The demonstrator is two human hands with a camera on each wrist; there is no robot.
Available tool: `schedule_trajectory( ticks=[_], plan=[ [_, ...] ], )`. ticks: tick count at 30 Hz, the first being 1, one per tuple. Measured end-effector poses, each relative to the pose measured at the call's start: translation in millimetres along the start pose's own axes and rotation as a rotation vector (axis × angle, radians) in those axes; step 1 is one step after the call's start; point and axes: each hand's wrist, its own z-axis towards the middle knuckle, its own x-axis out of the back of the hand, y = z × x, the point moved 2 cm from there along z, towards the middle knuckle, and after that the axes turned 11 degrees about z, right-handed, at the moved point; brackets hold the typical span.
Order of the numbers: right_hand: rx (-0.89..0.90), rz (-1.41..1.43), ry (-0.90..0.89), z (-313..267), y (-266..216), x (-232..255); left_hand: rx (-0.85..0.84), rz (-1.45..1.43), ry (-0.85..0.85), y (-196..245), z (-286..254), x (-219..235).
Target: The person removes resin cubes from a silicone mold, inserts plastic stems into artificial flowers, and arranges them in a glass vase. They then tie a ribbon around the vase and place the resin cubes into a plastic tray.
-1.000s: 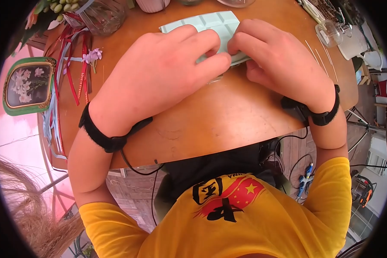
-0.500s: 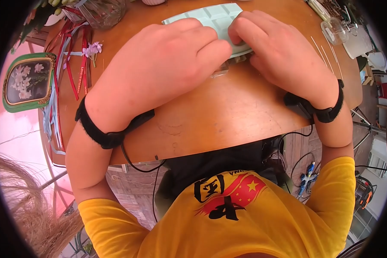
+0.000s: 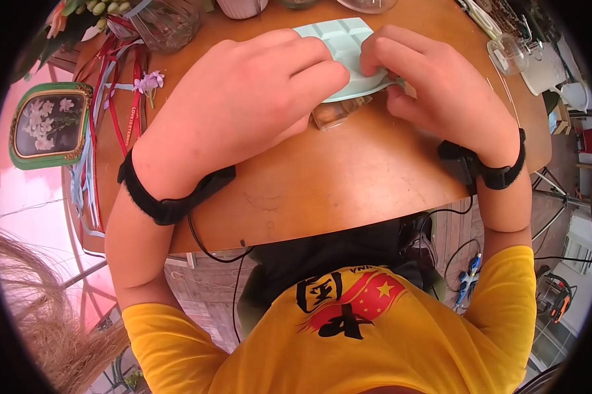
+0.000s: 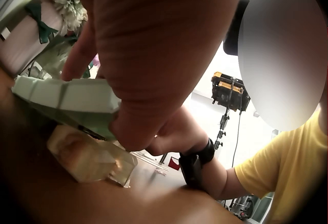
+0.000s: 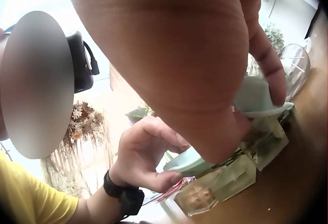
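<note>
A mint-green mold (image 3: 341,41) with square bumps on its upper side is held just over the wooden table by both hands. The left hand (image 3: 243,98) grips its left part, while the right hand (image 3: 434,88) pinches the near right edge, which bends up a little there. Clear blocks with brownish pieces inside show beneath the mold; one clear block (image 3: 332,115) sticks out past the near edge. Seen from the left wrist, that block (image 4: 82,152) sits low under the mold (image 4: 77,95). From the right wrist, several blocks (image 5: 237,177) line up below the mold's edge.
A green picture frame (image 3: 51,125), ribbons (image 3: 133,108) and a purple flower (image 3: 149,81) lie at the left. A glass vase (image 3: 168,26) stands at the back left. Thin sticks (image 3: 507,92) and a glass jar (image 3: 506,58) are at the right. Cables hang from both wrist straps.
The left hand has shifted slightly along the mold, covering its left end. More of the clear block shows beneath the near edge, and the right fingers have bent the edge upward.
</note>
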Motion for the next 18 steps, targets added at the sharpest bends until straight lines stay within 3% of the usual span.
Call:
schedule_trajectory(
  ticks=[5, 11, 12, 15, 18],
  plan=[
    [-0.073, -0.057, -0.048, 0.2, -2.8, -0.2, -0.019, -0.002, 0.013, -0.7, 0.1, -1.8],
    [0.012, -0.075, 0.009, -0.5, 2.0, 0.2, 0.005, 0.017, 0.011, -1.5, 2.4, -2.6],
    [-0.063, -0.014, -0.018, -3.1, 8.0, 0.8, 0.013, -0.006, 0.01, 1.5, 0.9, -1.9],
    [0.061, -0.019, 0.021, 0.2, 12.4, 0.1, 0.006, -0.081, 0.017, 0.8, 1.1, -3.0],
    [0.033, -0.015, -0.012, -0.8, 13.3, 2.5, -0.002, -0.061, 0.025, 1.7, -0.4, -5.8]
  ],
)
